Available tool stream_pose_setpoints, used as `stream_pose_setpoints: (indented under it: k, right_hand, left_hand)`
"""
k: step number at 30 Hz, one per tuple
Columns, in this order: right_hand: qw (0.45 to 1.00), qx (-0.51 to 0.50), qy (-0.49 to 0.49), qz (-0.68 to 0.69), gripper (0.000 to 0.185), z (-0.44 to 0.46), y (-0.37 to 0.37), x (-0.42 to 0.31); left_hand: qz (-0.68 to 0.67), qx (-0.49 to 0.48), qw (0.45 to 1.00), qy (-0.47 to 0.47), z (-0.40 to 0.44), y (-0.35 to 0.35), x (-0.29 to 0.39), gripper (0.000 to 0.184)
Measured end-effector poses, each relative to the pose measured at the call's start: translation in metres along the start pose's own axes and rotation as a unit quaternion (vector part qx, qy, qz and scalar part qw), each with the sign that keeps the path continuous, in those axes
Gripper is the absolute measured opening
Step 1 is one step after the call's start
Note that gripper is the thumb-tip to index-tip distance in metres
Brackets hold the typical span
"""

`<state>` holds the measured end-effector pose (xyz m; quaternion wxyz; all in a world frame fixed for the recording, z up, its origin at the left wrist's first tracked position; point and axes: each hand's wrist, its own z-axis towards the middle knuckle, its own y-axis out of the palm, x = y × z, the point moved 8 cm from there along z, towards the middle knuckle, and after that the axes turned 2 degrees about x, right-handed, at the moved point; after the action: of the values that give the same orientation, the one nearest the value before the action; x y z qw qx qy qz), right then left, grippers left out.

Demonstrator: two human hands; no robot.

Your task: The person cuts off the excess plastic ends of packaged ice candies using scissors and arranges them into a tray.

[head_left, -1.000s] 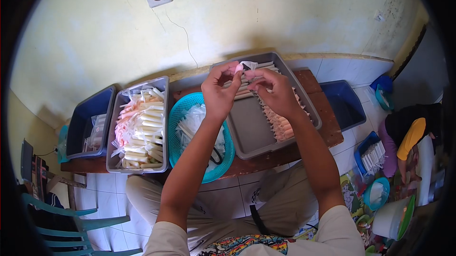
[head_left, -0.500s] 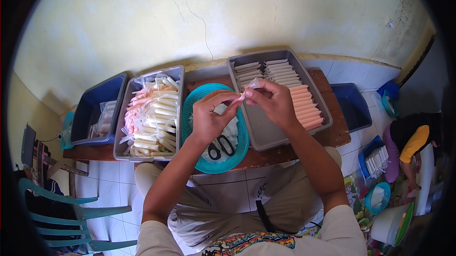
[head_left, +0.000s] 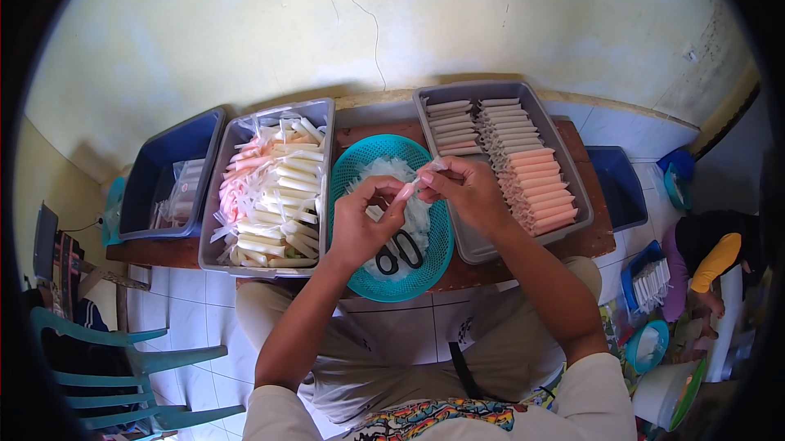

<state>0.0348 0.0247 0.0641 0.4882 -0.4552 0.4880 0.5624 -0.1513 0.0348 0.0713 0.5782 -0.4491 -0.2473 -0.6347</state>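
Above a teal mesh basket [head_left: 440,265], my left hand [head_left: 365,220] and my right hand [head_left: 464,194] meet, fingertips pinched together. Between them is a pink-filled plastic tube [head_left: 414,186], mostly hidden by the fingers; a clear plastic end [head_left: 437,165] shows at my right fingertips. Scissors [head_left: 406,250] with black handles lie in the basket on clear plastic scraps [head_left: 392,170]. Left of it, a grey bin [head_left: 326,143] holds a loose heap of pink and cream tubes with long plastic ends. On the right, a grey tray [head_left: 474,238] holds trimmed tubes in neat rows, pale ones behind and pink ones in front.
All this stands on a low wooden bench [head_left: 601,220] against the wall. A dark blue bin [head_left: 168,151] sits at its left end, another blue bin [head_left: 617,183] beyond its right. A green chair [head_left: 139,363] is at lower left. Another person [head_left: 711,253] works at far right.
My view has swung slightly left, so the bench and bins appear shifted right. Both hands still pinch the tube, a little lower over the basket. Another pink tube now shows in the tray's left row.
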Motion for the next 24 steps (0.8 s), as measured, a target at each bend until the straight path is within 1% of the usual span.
stream_pose_setpoints:
  k: [1, 2, 4, 6, 7, 10, 14, 19, 22, 24]
  right_hand:
    - [1.000, 0.000, 0.002, -0.002, 0.026, 0.002, 0.000, 0.001]
    - [1.000, 0.001, 0.005, -0.018, 0.026, 0.004, 0.002, 0.004]
    - [0.999, 0.006, 0.006, -0.031, 0.025, 0.006, 0.003, 0.005]
    - [0.997, 0.005, 0.021, -0.080, 0.025, 0.008, 0.007, 0.008]
    - [0.997, 0.006, 0.020, -0.076, 0.025, 0.009, 0.008, 0.011]
    - [0.997, 0.009, 0.038, -0.062, 0.025, 0.013, 0.008, 0.022]
    - [0.997, 0.017, 0.039, -0.059, 0.026, 0.016, 0.009, 0.027]
    - [0.997, 0.023, 0.048, -0.048, 0.026, 0.021, 0.002, 0.031]
    - [0.998, 0.028, 0.042, -0.046, 0.026, 0.019, 0.001, 0.030]
    - [0.998, 0.030, 0.038, -0.046, 0.027, 0.018, 0.002, 0.030]
  left_hand:
    - [0.009, -0.007, 1.000, -0.029, -0.001, -0.002, -0.004, 0.019]
    - [0.008, -0.007, 0.999, -0.030, -0.002, -0.006, -0.004, 0.019]
    - [0.021, -0.060, 0.995, -0.071, -0.002, -0.008, -0.012, 0.019]
    - [0.045, -0.064, 0.994, -0.072, -0.003, -0.012, -0.012, 0.020]
    - [0.066, -0.063, 0.993, -0.074, -0.003, -0.014, -0.013, 0.020]
    - [0.098, -0.056, 0.992, -0.051, -0.004, -0.020, -0.012, 0.021]
    - [0.098, -0.040, 0.993, -0.058, -0.006, -0.023, -0.020, 0.022]
    - [0.131, -0.042, 0.990, -0.010, -0.002, -0.024, -0.010, 0.030]
    - [0.144, -0.053, 0.988, -0.026, 0.000, -0.023, -0.009, 0.030]
    - [0.145, -0.044, 0.988, -0.017, 0.001, -0.023, -0.009, 0.029]
